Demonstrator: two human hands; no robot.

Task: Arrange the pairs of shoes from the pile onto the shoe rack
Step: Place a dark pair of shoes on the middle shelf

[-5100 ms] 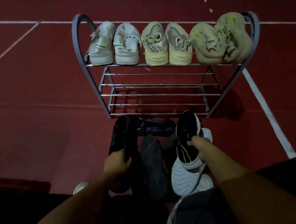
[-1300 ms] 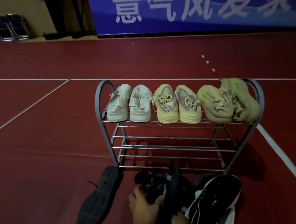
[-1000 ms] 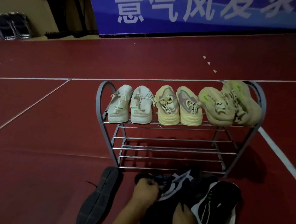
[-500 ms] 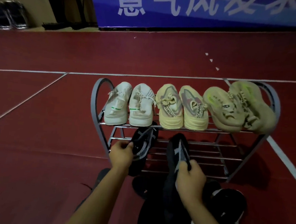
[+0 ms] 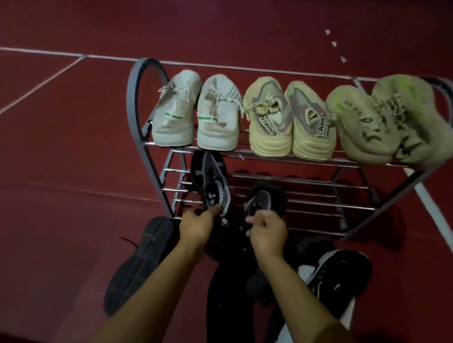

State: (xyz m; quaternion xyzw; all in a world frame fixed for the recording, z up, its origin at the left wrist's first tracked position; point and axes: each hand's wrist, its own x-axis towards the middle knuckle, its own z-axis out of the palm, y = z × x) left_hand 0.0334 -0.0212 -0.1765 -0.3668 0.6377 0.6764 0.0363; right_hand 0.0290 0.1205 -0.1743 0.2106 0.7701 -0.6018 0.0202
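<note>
While the left hand (image 5: 197,227) grips one black mesh sneaker (image 5: 211,183) by its heel, the right hand (image 5: 268,234) pinches the heel of its mate (image 5: 262,200), both shoes held toes forward over the lower bars of the shoe rack (image 5: 140,127). Three pale pairs (image 5: 288,119) fill the top shelf. Dark shoes (image 5: 140,261) lie piled on the red floor (image 5: 58,186) under the forearms.

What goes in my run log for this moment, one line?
left hand holds black shoe | right hand holds its mate | at shoe rack
</note>
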